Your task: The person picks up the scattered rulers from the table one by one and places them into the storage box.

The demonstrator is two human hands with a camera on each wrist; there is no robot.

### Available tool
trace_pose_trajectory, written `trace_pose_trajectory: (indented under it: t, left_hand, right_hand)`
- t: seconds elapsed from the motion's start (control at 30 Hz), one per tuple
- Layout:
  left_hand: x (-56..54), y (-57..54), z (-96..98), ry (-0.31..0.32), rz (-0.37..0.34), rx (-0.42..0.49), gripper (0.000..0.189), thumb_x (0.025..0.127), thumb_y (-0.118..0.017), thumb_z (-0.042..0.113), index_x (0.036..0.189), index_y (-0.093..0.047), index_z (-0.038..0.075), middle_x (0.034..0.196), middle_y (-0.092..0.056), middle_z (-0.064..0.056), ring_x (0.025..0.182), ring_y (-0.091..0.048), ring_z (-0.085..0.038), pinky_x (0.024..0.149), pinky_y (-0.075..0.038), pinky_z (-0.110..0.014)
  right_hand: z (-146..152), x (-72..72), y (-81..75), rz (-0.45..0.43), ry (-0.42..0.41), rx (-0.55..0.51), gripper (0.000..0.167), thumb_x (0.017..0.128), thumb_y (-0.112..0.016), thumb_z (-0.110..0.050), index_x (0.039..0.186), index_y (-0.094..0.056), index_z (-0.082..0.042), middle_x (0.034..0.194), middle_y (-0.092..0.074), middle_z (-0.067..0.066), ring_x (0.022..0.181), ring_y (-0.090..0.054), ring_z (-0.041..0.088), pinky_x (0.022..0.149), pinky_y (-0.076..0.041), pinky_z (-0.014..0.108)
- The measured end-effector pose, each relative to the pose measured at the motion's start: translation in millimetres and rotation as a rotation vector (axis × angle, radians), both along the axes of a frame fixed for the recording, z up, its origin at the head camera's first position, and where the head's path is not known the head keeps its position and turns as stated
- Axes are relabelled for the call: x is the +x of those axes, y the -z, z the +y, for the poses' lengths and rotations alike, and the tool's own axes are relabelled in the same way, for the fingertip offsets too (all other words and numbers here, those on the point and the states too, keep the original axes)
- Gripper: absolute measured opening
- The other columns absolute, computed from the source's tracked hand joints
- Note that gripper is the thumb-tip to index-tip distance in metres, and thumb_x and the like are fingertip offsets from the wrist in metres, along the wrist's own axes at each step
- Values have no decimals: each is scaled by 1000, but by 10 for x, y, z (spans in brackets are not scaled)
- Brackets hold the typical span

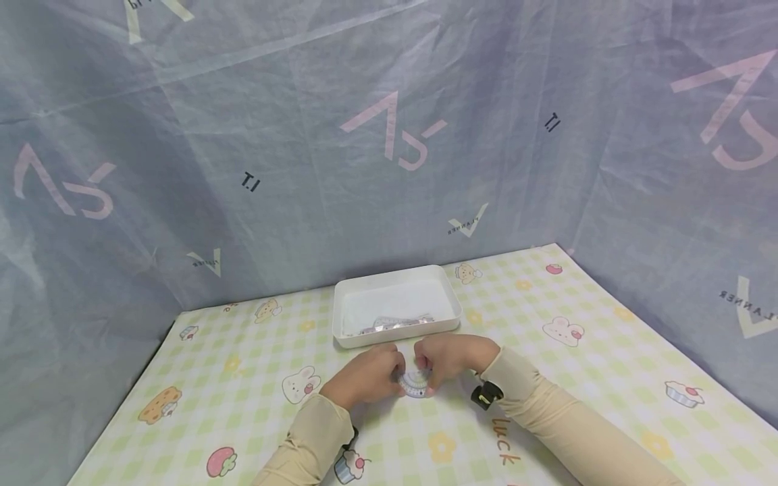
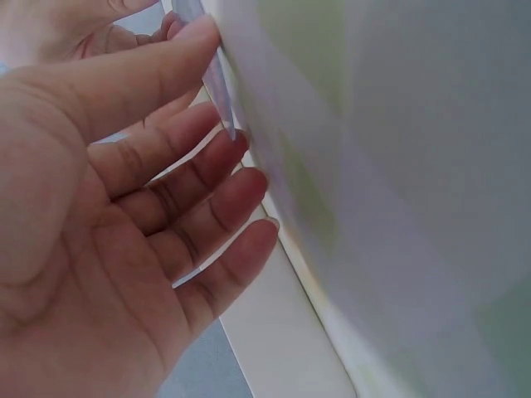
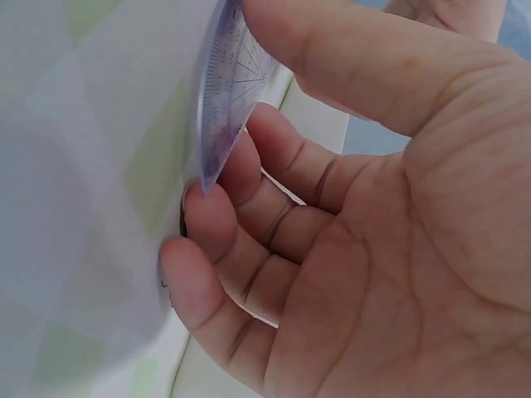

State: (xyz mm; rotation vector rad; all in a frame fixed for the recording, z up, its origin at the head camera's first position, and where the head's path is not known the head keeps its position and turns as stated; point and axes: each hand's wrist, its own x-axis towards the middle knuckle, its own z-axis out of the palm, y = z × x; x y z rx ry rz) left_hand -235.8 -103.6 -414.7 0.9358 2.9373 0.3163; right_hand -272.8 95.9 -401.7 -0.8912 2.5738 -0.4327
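Between both hands is a clear plastic protractor (image 1: 415, 385), its printed scale showing in the right wrist view. My left hand (image 1: 373, 372) pinches its left end between thumb and fingers, close over the tablecloth. At the other end, my right hand (image 1: 452, 356) pinches it, thumb on the near face and fingertips behind. In the right wrist view the protractor (image 3: 228, 99) stands tilted against the cloth. Only a thin edge of the protractor (image 2: 220, 87) shows in the left wrist view, beside the left thumb.
Just beyond the hands stands a white rectangular tray (image 1: 395, 275) with several clear ruler-like pieces (image 1: 395, 323) along its near side. A green checked tablecloth (image 1: 243, 405) with cartoon prints covers the table. Grey fabric (image 1: 292, 169) hangs behind and at the sides.
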Motion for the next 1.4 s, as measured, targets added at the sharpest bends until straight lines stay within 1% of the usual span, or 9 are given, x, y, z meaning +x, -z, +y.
trace_pose_trajectory:
  t: [0.33, 0.6, 0.8, 0.87, 0.97, 1.1, 1.2, 1.3, 1.4]
  left_hand:
    - [1, 1, -2, 1, -4, 0, 27, 79, -85, 24, 97, -70, 11, 88, -53, 9, 75, -47, -6, 74, -47, -23]
    - [3, -4, -19, 0, -38, 43, 35, 78, -85, 23, 108, -72, 10, 91, -56, 7, 77, -49, -5, 77, -48, -23]
    - [-13, -15, -24, 39, -31, 61, 34, 78, -85, 21, 107, -73, 10, 91, -56, 9, 77, -48, -4, 74, -46, -21]
    - [-22, -10, -24, 44, -35, 60, 35, 79, -85, 20, 109, -72, 9, 91, -57, 8, 77, -48, -5, 74, -46, -21]
    - [-32, -7, -22, 43, -25, 76, 40, 79, -84, 16, 116, -70, 8, 98, -62, 6, 82, -53, -5, 78, -48, -22]
    - [-30, -25, -30, 53, 66, 88, 45, 79, -78, 4, 122, -67, 10, 115, -67, 2, 97, -60, -9, 87, -51, -26]
    - [-29, -52, -43, 88, 165, 113, 51, 78, -72, -5, 125, -66, 12, 125, -65, -1, 109, -63, -15, 94, -51, -30]
    - [-31, -75, -61, 122, 235, 145, 54, 78, -72, -6, 129, -64, 13, 124, -64, 0, 110, -62, -16, 95, -51, -30]
    - [-33, -100, -83, 149, 299, 176, 54, 80, -76, -3, 130, -63, 13, 114, -60, 1, 96, -60, -13, 85, -52, -27]
  right_hand:
    - [-6, -9, 19, 5, -14, -18, 37, 71, -90, -22, 91, -59, -16, 88, -59, -5, 77, -50, 9, 73, -46, 26]
    - [-6, -42, 46, -2, -56, -46, 39, 70, -91, -22, 93, -59, -20, 88, -58, -7, 78, -48, 8, 75, -45, 26]
    - [30, -94, 65, -7, -125, -120, 35, 72, -89, -18, 92, -60, -17, 84, -58, -5, 75, -48, 7, 71, -44, 24]
    - [46, -113, 77, -13, -137, -152, 33, 73, -88, -15, 91, -60, -15, 82, -58, -3, 74, -48, 7, 70, -44, 24]
    - [67, -146, 83, -16, -157, -190, 29, 77, -84, -10, 92, -60, -14, 85, -59, -4, 76, -51, 7, 72, -46, 23]
    - [74, -189, 79, 29, -217, -252, 19, 82, -77, -4, 92, -61, -10, 86, -62, -3, 77, -54, 6, 73, -49, 24]
    - [78, -221, 75, 45, -213, -312, 17, 84, -76, -4, 92, -61, -9, 83, -62, -4, 75, -55, 5, 71, -49, 24]
    - [90, -245, 64, -24, -159, -378, 17, 87, -75, -7, 93, -59, -9, 76, -61, -5, 67, -55, 7, 63, -48, 23]
    - [107, -259, 39, -100, -107, -452, 15, 91, -72, -9, 97, -58, -7, 68, -60, -3, 58, -54, 13, 55, -46, 24]
